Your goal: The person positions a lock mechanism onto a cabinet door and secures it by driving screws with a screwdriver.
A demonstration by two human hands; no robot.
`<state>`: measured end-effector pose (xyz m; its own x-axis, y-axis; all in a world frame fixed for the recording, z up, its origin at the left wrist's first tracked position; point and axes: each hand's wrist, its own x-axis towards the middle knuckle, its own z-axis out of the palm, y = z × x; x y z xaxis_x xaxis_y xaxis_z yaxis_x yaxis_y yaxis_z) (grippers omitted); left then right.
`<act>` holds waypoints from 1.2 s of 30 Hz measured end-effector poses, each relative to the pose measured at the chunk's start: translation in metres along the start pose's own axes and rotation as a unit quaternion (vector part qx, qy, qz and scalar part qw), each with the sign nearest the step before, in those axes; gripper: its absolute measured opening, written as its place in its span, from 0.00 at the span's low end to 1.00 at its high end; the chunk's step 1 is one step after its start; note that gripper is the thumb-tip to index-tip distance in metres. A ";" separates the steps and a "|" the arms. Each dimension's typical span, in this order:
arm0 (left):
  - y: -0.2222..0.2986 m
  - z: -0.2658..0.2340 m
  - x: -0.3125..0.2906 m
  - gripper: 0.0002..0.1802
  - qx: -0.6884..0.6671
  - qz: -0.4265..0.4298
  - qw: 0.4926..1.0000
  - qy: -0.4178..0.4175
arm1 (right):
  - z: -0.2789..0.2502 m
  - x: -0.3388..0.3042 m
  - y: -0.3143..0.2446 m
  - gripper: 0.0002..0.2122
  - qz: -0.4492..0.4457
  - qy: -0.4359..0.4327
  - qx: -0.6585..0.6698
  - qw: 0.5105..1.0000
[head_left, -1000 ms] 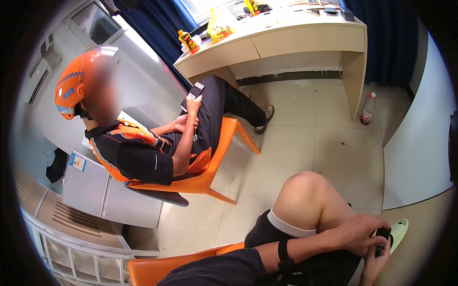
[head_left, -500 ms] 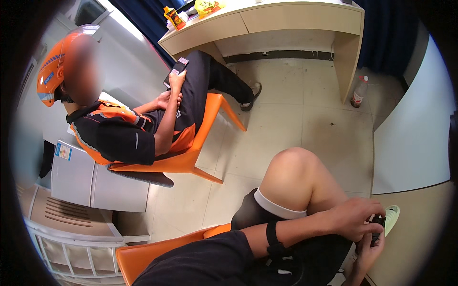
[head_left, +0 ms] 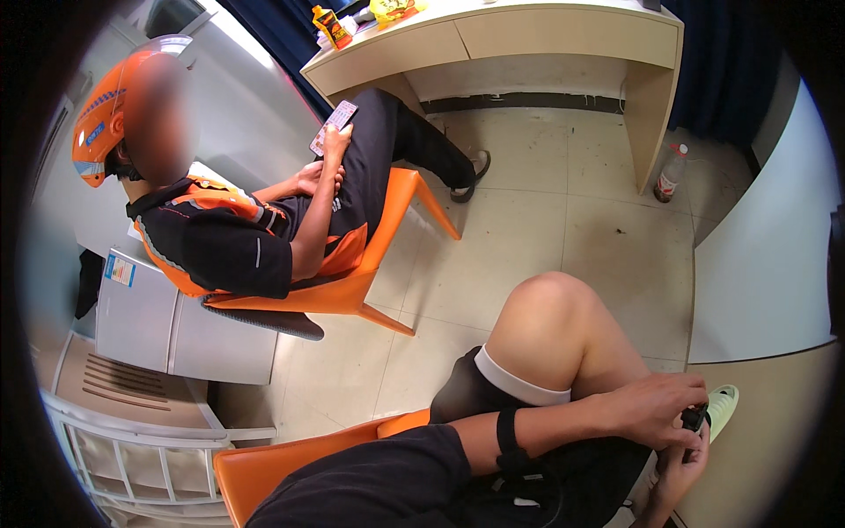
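Head view shows my left hand (head_left: 656, 407) and right hand (head_left: 682, 462) pressed together around a small dark object (head_left: 695, 417) at the lower right, beside my raised knee (head_left: 550, 321). What the object is, I cannot tell. Across the floor (head_left: 563, 220), a person in an orange helmet (head_left: 106, 106) sits on an orange chair (head_left: 370, 264) holding a phone (head_left: 333, 125).

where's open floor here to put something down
Bare tile floor lies between the orange chair, the desk and the raised knee. A plastic bottle stands by the desk leg. The hands holding a small dark object crowd the lower right.
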<state>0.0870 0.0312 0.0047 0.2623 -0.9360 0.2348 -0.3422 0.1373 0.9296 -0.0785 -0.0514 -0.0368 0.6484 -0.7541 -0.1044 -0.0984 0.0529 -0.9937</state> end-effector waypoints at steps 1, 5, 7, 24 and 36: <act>0.000 0.000 0.000 0.25 -0.002 -0.001 1.000 0.002 | 0.001 0.000 -0.002 0.25 0.001 0.006 0.004 1.000; 0.003 -0.002 0.000 0.24 0.000 -0.012 1.000 0.003 | -0.005 -0.003 -0.002 0.21 0.032 -0.004 -0.004 0.999; 0.003 -0.001 0.000 0.23 -0.002 -0.015 1.000 0.003 | -0.005 -0.005 0.003 0.16 0.026 0.004 -0.005 1.000; 0.008 -0.009 0.010 0.20 -0.362 -0.127 0.918 -0.100 | -0.008 -0.007 -0.012 0.22 -0.169 0.110 -0.105 0.974; 0.006 0.000 0.007 0.17 -0.421 -0.128 0.896 -0.058 | 0.011 -0.007 -0.045 0.37 -0.098 0.074 -0.060 0.991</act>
<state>0.0872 0.0258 0.0115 0.1223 -0.9925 -0.0018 0.5303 0.0638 0.8454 -0.0700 -0.0417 0.0085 0.5465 -0.8308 0.1050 -0.0764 -0.1744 -0.9817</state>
